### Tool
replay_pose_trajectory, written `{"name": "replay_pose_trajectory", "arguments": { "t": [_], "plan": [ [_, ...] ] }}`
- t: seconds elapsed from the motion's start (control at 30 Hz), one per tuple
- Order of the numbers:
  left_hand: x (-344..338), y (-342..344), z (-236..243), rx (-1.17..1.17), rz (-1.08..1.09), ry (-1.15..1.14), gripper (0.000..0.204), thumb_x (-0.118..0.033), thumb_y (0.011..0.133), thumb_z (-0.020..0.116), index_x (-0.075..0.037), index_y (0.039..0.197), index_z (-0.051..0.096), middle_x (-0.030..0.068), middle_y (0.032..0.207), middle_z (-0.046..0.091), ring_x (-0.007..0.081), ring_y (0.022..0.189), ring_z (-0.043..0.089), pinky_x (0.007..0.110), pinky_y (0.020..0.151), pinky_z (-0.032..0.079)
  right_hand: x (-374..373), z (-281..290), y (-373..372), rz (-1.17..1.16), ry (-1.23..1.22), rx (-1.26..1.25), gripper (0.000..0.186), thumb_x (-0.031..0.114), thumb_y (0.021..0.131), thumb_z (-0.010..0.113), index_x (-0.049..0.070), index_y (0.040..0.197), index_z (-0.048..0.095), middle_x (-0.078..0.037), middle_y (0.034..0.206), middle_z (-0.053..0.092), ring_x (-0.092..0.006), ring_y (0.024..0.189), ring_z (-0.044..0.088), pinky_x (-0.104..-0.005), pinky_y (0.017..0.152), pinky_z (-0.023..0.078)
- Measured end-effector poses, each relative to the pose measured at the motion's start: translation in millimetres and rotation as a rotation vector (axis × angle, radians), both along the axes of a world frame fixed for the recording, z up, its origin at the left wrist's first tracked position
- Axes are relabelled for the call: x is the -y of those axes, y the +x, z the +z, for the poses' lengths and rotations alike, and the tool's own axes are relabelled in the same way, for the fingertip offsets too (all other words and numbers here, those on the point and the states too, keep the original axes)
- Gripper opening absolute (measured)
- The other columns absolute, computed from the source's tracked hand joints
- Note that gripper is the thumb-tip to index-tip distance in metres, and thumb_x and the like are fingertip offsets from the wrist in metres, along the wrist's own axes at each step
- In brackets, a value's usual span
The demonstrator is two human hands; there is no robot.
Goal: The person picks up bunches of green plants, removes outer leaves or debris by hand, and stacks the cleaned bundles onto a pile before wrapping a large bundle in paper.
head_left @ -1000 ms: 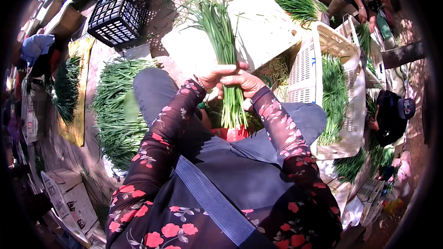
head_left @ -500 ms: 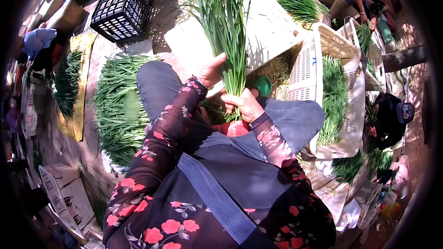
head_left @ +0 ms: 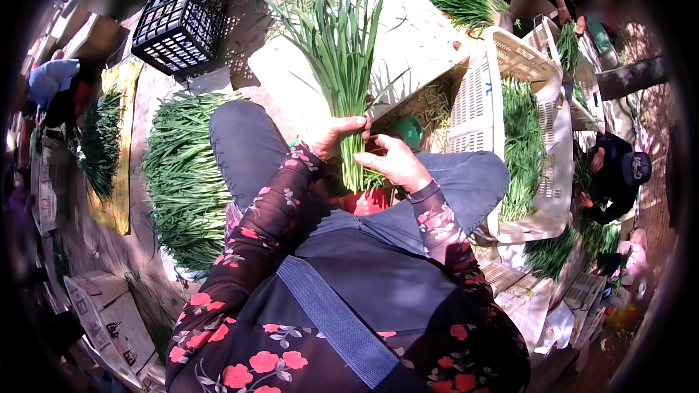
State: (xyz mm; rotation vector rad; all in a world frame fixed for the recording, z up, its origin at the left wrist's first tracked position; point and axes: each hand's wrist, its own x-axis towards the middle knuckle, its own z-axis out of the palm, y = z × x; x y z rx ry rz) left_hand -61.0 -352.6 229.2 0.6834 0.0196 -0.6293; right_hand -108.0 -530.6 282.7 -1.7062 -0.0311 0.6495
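A bunch of long green chives (head_left: 345, 76) stands upright before my lap, leaves fanned out at the top and pale stems below. My left hand (head_left: 329, 137) is closed around its lower middle, with the thumb across the front. On the right side of the stems is my right hand (head_left: 399, 163), loosely curled; its thumb touches the stems and stays apart from the index finger. Some of the right fingertips are hidden. Under the stem ends shows a red object (head_left: 366, 202) between my legs, partly covered.
A white board (head_left: 415, 36) lies ahead. Left are a chive heap (head_left: 186, 175) and a black crate (head_left: 182, 18). On the right, a cream crate (head_left: 477, 120) holds chives, near a green round container (head_left: 408, 131). Other people (head_left: 619, 175) work at the far right.
My left hand has slid down and closed round the bunch. My right hand has loosened from the lower stems and shifted right. The bunch sits slightly lower, and the view has shifted a little.
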Motion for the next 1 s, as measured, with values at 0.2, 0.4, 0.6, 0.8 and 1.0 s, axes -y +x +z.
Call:
{"name": "replay_pose_trajectory", "arguments": {
  "t": [0.2, 0.4, 0.6, 0.8, 1.0],
  "plan": [
    [2, -7, 9, 0.067, -0.066, 0.098, 0.055, -0.004, 0.077, 0.07, -0.001, 0.126, 0.044, 0.0078, 0.084, 0.061, 0.0209, 0.074, 0.064, 0.033, 0.068, 0.053, 10, 53, 63, -0.276, -0.202, 0.774, 0.024, 0.012, 0.077, 0.071, 0.004, 0.099, 0.064, -0.003, 0.083, 0.058, -0.0082, 0.066, 0.053, -0.0232, 0.064, 0.047],
    [3, -11, 3, 0.154, -0.1, 0.221, 0.044, -0.01, 0.079, 0.072, 0.001, 0.117, 0.052, 0.0073, 0.088, 0.062, 0.0166, 0.069, 0.061, 0.03, 0.067, 0.051, 16, 46, 91, -0.155, -0.331, 0.915, 0.014, 0.01, 0.079, 0.068, 0.002, 0.09, 0.068, -0.006, 0.075, 0.065, -0.0128, 0.069, 0.061, -0.0275, 0.064, 0.048],
    [-6, -14, 5, 0.1, -0.03, 0.156, 0.031, -0.01, 0.08, 0.07, 0.001, 0.106, 0.057, 0.01, 0.085, 0.065, 0.0146, 0.062, 0.059, 0.026, 0.055, 0.049, 31, 45, 70, -0.195, -0.299, 0.79, 0.011, 0.008, 0.083, 0.065, 0.0, 0.089, 0.068, -0.004, 0.072, 0.065, -0.0063, 0.06, 0.056, -0.023, 0.059, 0.047],
    [-3, -10, -7, 0.136, 0.012, 0.178, 0.023, -0.012, 0.081, 0.07, -0.001, 0.097, 0.059, 0.0072, 0.077, 0.063, 0.0147, 0.061, 0.059, 0.027, 0.056, 0.05, 38, 19, 68, -0.193, -0.521, 0.984, 0.011, 0.008, 0.085, 0.062, 0.003, 0.092, 0.057, -0.008, 0.081, 0.062, -0.0185, 0.065, 0.06, -0.0287, 0.063, 0.053],
    [-3, -8, -21, 0.192, 0.044, 0.282, 0.024, -0.01, 0.078, 0.073, -0.003, 0.096, 0.059, 0.0051, 0.079, 0.062, 0.0141, 0.065, 0.06, 0.028, 0.061, 0.05, 73, -4, 55, -0.494, 1.001, -0.003, 0.01, 0.007, 0.09, 0.058, 0.003, 0.1, 0.058, -0.005, 0.082, 0.061, -0.013, 0.069, 0.06, -0.0277, 0.062, 0.055]
  ]
}}
